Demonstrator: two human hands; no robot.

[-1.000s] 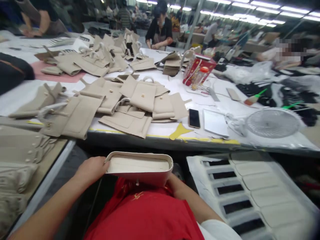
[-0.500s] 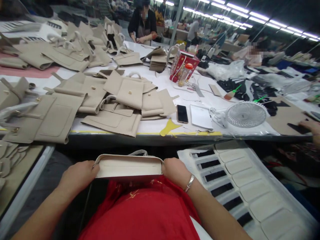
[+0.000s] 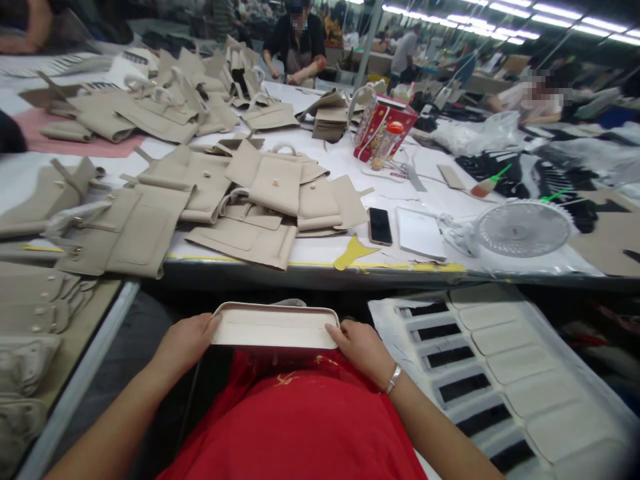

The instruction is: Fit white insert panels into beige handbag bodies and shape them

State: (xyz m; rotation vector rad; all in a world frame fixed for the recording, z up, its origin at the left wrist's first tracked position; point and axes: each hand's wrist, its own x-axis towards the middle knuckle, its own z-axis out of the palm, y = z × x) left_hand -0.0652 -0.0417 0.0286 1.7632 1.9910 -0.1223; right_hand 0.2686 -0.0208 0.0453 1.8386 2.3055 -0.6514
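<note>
Between my two hands, just above my lap, is a cream bag piece (image 3: 275, 327) with rounded corners and a raised rim, likely a handbag seen from one side. My left hand (image 3: 187, 340) grips its left end, fingers closed behind it. At the right end my right hand (image 3: 363, 347) holds on, thumb on the near face and the other fingers around the edge. A pale wrapped strip, perhaps the handle, shows partly behind the far rim. The underside of the piece is hidden from me.
Beige bag parts (image 3: 275, 187) lie heaped on the white table (image 3: 320, 257). Near its edge are a yellow scraper-like piece (image 3: 353, 253), a phone (image 3: 380, 227), a notepad (image 3: 420, 233) and a fan (image 3: 523, 230). Cream panels (image 3: 520, 360) lie at my right. A co-worker (image 3: 297, 47) stands across the table.
My view has swung slightly left. The cream piece has tipped a little and looks flatter, and my right thumb now lies on its near face. Both hands still hold it.
</note>
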